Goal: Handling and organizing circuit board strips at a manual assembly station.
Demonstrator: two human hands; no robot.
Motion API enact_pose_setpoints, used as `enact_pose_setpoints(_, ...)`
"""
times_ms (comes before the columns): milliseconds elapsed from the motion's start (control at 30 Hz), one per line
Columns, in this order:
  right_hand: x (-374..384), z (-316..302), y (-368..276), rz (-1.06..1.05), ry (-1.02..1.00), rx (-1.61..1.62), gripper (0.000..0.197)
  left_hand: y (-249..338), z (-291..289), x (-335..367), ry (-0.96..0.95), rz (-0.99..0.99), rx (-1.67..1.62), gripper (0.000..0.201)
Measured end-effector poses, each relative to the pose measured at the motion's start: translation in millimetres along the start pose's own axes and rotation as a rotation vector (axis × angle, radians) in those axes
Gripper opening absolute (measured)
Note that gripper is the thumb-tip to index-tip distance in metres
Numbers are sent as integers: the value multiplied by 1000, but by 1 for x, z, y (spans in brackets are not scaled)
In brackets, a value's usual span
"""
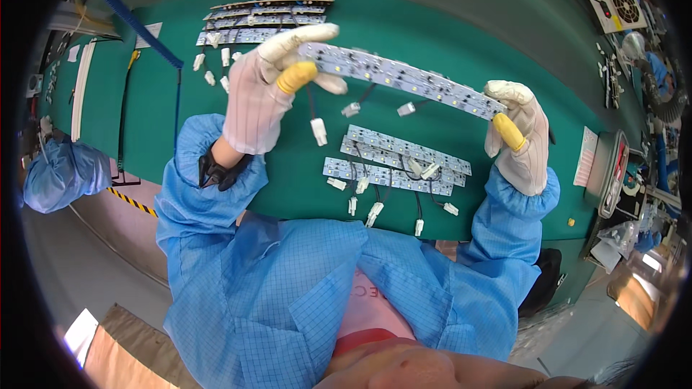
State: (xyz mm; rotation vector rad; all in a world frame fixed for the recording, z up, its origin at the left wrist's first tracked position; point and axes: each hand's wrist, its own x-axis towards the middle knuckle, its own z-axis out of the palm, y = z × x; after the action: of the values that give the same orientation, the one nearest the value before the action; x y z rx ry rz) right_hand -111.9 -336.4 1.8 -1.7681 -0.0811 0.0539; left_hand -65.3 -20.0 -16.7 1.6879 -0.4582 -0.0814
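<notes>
Between my two gloved hands an LED circuit board strip (404, 81) is held up over the green bench, tilted down toward the right. My left hand (277, 79) pinches its left end, a yellow cover on the thumb. At the other end my right hand (517, 130) grips the strip, also with a yellow-covered thumb. Short dark wires with white connectors (318, 131) hang from the strip. Below it, nearer to me, lies a group of similar LED strips (404, 158) with wired white connectors. Another stack of strips (267, 20) rests behind my left hand.
A green mat (461, 21) covers the bench. A blue coiled cable (137, 21) crosses the upper left. To the right stand a grey tray (609, 173) and a boxed power supply with a fan (616, 7). A blue-sleeved arm (65, 173) shows at far left.
</notes>
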Motion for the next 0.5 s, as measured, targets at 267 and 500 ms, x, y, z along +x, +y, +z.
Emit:
enact_pose_setpoints(267, -6, -1, -11, -35, -209, 204, 53, -8, 4, 10, 91, -133, 255, 41)
enact_pose_setpoints(500, -3, -2, -11, 18, -166, 206, 58, -4, 5, 13, 79, -193, 318, 46)
